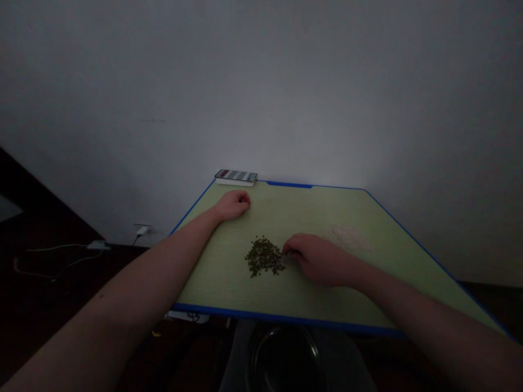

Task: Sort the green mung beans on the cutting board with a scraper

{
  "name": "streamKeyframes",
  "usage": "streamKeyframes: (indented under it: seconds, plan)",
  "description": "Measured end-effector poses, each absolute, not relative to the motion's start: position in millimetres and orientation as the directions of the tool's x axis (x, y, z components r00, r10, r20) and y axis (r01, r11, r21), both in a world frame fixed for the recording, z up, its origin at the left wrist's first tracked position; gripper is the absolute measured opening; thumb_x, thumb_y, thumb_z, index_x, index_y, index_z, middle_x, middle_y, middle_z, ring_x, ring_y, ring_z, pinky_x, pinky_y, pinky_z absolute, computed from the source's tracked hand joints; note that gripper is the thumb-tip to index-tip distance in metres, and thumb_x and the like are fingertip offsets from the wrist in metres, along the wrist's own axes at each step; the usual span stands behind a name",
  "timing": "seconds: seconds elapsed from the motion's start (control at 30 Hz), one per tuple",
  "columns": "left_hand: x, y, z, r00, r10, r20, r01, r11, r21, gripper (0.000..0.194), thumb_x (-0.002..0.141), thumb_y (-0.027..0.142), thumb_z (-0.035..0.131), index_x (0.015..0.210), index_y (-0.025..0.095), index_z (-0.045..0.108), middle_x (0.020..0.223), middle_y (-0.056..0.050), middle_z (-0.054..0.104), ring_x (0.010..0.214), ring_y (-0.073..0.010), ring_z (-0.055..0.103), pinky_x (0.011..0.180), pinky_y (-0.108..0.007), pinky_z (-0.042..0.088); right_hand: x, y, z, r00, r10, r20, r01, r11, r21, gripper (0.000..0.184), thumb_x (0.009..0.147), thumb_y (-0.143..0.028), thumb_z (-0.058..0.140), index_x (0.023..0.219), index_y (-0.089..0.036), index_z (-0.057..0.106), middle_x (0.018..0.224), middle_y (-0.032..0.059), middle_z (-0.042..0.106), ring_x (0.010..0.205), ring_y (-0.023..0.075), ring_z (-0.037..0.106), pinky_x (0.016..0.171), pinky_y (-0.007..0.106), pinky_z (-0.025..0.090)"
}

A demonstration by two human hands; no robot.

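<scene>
A loose pile of small dark green beans (265,256) lies near the middle of a pale green board with a blue edge (220,283). My right hand (314,259) rests on the board with curled fingers, its fingertips touching the right side of the pile. Whether those fingers pinch any beans is hidden. My left hand (232,205) lies curled into a loose fist near the board's far edge, away from the pile and holding nothing visible. A pale patch of fine white grains or powder (347,238) lies to the right, just beyond my right hand.
A flat striped box or device (236,177) sits at the board's far edge against a white wall. A dark metal bowl (286,359) sits below the near edge. A wall socket (143,231) and a white cable (61,253) lie left of the board.
</scene>
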State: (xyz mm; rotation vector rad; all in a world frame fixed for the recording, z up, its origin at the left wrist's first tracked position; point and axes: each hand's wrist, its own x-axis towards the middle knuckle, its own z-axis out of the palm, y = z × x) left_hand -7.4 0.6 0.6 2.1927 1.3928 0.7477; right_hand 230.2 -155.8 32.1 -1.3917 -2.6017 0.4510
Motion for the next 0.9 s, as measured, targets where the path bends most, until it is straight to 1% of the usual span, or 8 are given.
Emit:
streamKeyframes:
  seconds: [0.17, 0.3, 0.53, 0.73, 0.9]
  plan:
    - [-7.2, 0.2, 1.4, 0.352, 0.911, 0.215, 0.680, -0.407, 0.610, 0.014, 0.061, 0.021, 0.049, 0.070, 0.015, 0.058, 0.059, 0.001, 0.052, 0.057, -0.0108, 0.046, 0.053, -0.024, 0.036, 232.8, -169.4, 35.0, -0.592, 0.805, -0.037, 0.752, 0.536, -0.384, 0.028, 0.076, -0.010, 0.044, 0.094, -0.017, 0.064, 0.093, 0.0070, 0.065, 0.084, 0.0176, 0.057, 0.076, 0.028, 0.041]
    - [-7.0, 1.1, 0.6, 0.349, 0.911, 0.218, 0.679, -0.406, 0.611, 0.014, 0.061, 0.021, 0.050, 0.069, 0.015, 0.058, 0.059, 0.001, 0.051, 0.056, -0.0107, 0.045, 0.052, -0.023, 0.035, 233.7, -176.7, 36.2, -0.589, 0.807, -0.030, 0.743, 0.527, -0.413, 0.028, 0.077, -0.010, 0.043, 0.094, -0.017, 0.064, 0.093, 0.0066, 0.065, 0.085, 0.0172, 0.057, 0.078, 0.028, 0.040]
    - [-7.7, 1.9, -0.8, 0.354, 0.911, 0.211, 0.668, -0.404, 0.625, 0.012, 0.061, 0.021, 0.049, 0.069, 0.015, 0.057, 0.058, 0.002, 0.049, 0.055, -0.0103, 0.044, 0.051, -0.024, 0.034, 236.9, -160.3, 36.2, -0.522, 0.853, 0.017, 0.791, 0.491, -0.365, 0.030, 0.076, -0.008, 0.041, 0.096, -0.016, 0.063, 0.097, 0.0080, 0.065, 0.088, 0.0178, 0.056, 0.080, 0.030, 0.040]
    - [-7.7, 1.6, -0.6, 0.351, 0.910, 0.219, 0.676, -0.408, 0.613, 0.013, 0.060, 0.020, 0.048, 0.069, 0.015, 0.057, 0.059, 0.001, 0.050, 0.056, -0.0104, 0.045, 0.052, -0.024, 0.034, 232.4, -154.7, 35.9, -0.570, 0.821, -0.003, 0.773, 0.535, -0.341, 0.031, 0.075, -0.008, 0.042, 0.094, -0.017, 0.064, 0.095, 0.0078, 0.065, 0.087, 0.0181, 0.057, 0.079, 0.029, 0.041]
    - [-7.6, 2.0, -0.7, 0.351, 0.912, 0.212, 0.666, -0.402, 0.628, 0.013, 0.060, 0.020, 0.049, 0.069, 0.016, 0.057, 0.058, 0.002, 0.050, 0.055, -0.0102, 0.044, 0.052, -0.023, 0.034, 230.7, -163.5, 35.6, -0.586, 0.810, -0.025, 0.767, 0.544, -0.340, 0.029, 0.074, -0.009, 0.044, 0.092, -0.018, 0.065, 0.091, 0.0064, 0.066, 0.083, 0.0176, 0.058, 0.075, 0.028, 0.041]
